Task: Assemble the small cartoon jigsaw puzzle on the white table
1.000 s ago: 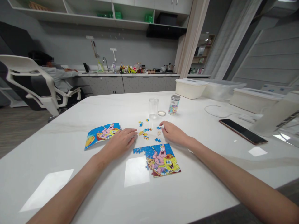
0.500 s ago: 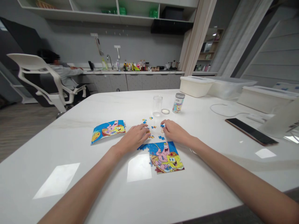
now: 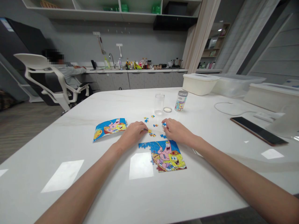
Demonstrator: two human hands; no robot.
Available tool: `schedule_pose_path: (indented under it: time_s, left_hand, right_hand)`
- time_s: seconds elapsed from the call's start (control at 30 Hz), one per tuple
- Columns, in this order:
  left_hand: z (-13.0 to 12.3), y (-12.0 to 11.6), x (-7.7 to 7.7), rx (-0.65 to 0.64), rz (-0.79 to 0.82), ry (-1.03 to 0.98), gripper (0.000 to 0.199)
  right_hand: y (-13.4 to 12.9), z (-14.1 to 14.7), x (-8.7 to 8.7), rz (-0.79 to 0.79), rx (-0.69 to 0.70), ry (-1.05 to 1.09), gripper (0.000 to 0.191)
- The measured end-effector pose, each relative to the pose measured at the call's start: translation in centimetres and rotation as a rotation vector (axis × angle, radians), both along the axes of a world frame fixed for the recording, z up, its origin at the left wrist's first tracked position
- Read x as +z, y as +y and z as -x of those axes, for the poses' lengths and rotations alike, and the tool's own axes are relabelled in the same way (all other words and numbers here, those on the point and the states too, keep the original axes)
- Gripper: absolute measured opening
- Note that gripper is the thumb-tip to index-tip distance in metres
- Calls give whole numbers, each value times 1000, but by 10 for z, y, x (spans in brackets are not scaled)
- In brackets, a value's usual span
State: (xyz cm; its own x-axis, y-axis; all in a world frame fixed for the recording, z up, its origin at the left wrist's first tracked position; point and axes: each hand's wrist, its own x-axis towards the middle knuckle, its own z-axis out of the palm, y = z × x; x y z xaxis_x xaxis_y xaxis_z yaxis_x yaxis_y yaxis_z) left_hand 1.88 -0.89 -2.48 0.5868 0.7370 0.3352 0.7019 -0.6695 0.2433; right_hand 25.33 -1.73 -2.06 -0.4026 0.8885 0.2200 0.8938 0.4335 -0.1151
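On the white, marble-veined surface (image 3: 105, 105), a partly assembled SpongeBob jigsaw puzzle (image 3: 164, 157) lay flat in front of the person, with its top-left edge ragged. Just above it, loose puzzle pieces (image 3: 154, 125) were scattered in blue and yellow. The left hand (image 3: 133, 133) and right hand (image 3: 177, 130) sat close together at that scatter, just above the puzzle. The left fingers (image 3: 142, 127) were curled and narrow, their tips beside a yellow piece. The right fingers (image 3: 167, 123) were also bunched narrowly, their tips at a blue piece. Whether either hand held a piece could not be told.

To the left lay a curled picture sheet (image 3: 109, 129) showing the same cartoon scene. Farther back stood a clear glass jar (image 3: 159, 104), a small round lid (image 3: 167, 109) and a printed canister (image 3: 181, 101). On the right were a black smartphone (image 3: 258, 131), a white cable (image 3: 224, 107) and lidded storage tubs (image 3: 198, 84).

Beyond the surface, a person sat in a white office chair (image 3: 39, 70) on the wooden floor (image 3: 28, 124), with one arm extended along a long kitchen surface (image 3: 140, 71). Bottles (image 3: 137, 64) and a tap (image 3: 112, 60) stood there beneath white shelves (image 3: 93, 15), against a grey wall. A beige curtain (image 3: 201, 40) hung at the right.
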Motion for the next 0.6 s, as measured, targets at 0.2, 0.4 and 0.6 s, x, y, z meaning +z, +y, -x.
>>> schedule_pose_path:
  time_s: [0.2,0.4,0.6]
  left_hand:
    - [-1,2,-2,34,66,-134,15]
    - [6,-7,12,20,160,-429,12]
    - [32,-25,36,-98,-34,-51,20]
  right_hand:
    - [0,1,0,-12,6,26,29]
    - [1,-3,0,4,10,30,29]
    - [0,-8,2,-16,38,40,26]
